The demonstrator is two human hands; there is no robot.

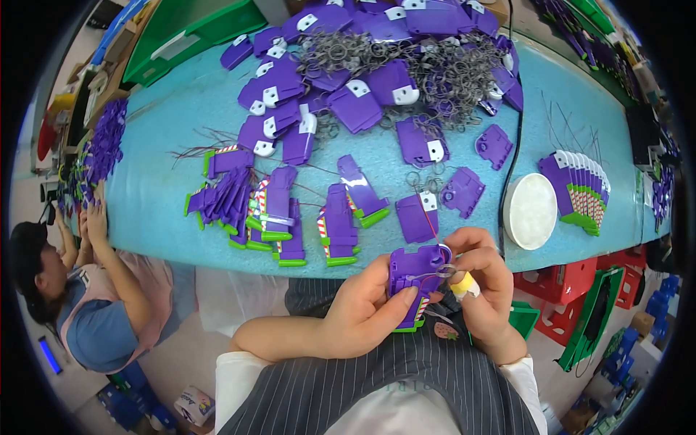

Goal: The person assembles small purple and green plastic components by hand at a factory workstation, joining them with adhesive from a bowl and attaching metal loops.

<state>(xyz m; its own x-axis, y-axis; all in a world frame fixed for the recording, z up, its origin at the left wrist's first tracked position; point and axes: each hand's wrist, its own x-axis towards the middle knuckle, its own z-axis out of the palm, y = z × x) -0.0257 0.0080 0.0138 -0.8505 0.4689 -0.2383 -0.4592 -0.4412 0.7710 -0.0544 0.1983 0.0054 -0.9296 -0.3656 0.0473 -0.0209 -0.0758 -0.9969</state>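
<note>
Near the table's front edge, my left hand [371, 296] grips a purple plastic wing-shaped part [406, 264] with a green lower end and a red-and-white striped strip. Its thumb lies across the part's face. My right hand [484, 286], with yellow-and-white tape around one fingertip, pinches a thin grey metal ring [447, 270] at the part's right edge. Red wire runs over the part. Just beyond my hands lies a purple panel with a white corner [417, 217], with another purple panel [462, 191] beside it.
Purple panels [355, 105] and tangled grey rings [464, 72] heap at the back. Green-tipped purple parts [279, 203] lie left of centre; more fan out at right [576, 188] beside a white round tub [530, 212]. A black cable [518, 138] crosses the table. Another person [109, 297] works at left.
</note>
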